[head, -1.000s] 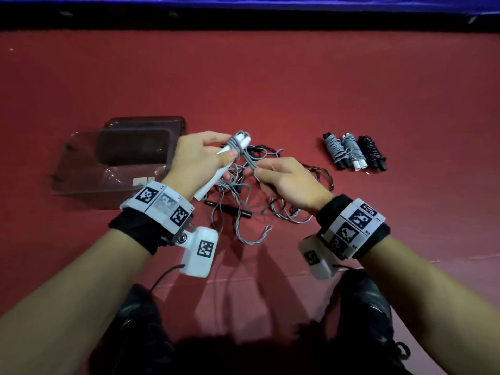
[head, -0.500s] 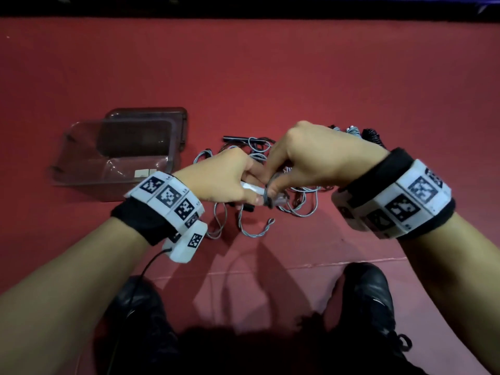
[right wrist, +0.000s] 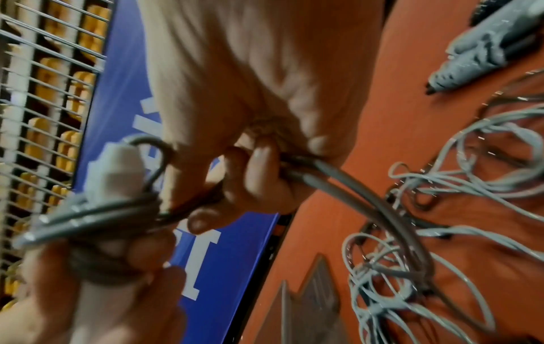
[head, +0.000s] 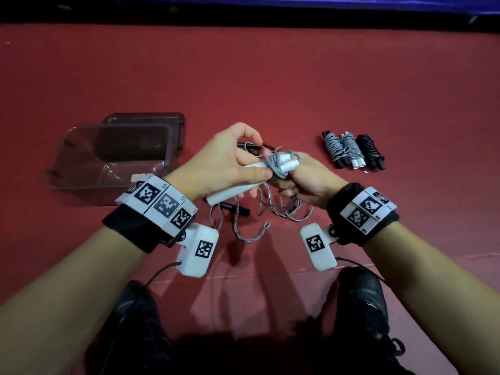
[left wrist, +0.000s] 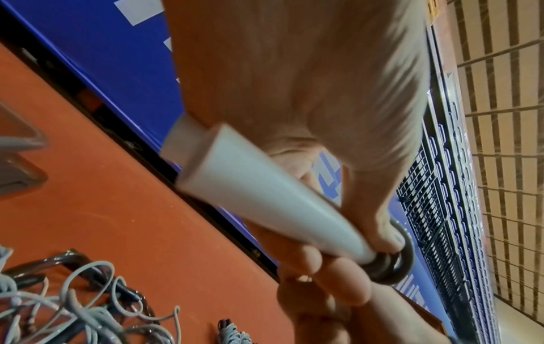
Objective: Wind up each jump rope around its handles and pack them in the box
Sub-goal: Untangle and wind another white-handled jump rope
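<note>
The left hand (head: 224, 163) is gripping a pair of white handles (head: 235, 185) side by side, thumb pressed along their top and fingers curled beneath, holding them slanted with the narrow tips pointing up and away from the person. A few grey turns of rope (head: 276, 165) are sitting wound around the handles near those tips. The right hand (head: 308, 182) is meeting the handles from the other side, fingers curled tight around the grey cord just below the coil; in the right wrist view the cord (right wrist: 338, 172) is passing through the closed fingers (right wrist: 259, 163) and trailing down. The rest of this rope is hanging from the handles to a loose tangle (head: 273, 209) of grey and darker cord lying on the red floor (head: 270, 77) directly beneath the handles. A black handle (head: 234, 208) is lying in that tangle.

To the left of the handles the clear plastic box (head: 113, 158) is sitting open on the floor, with its lid (head: 146, 123) lying behind it, partly under its far edge. To the right of the handles, well apart, three wound bundles (head: 351, 151) are lying side by side, touching: two grey, one black. Nearer the person than the handles, two black shoes (head: 359, 307) are resting on the floor.
</note>
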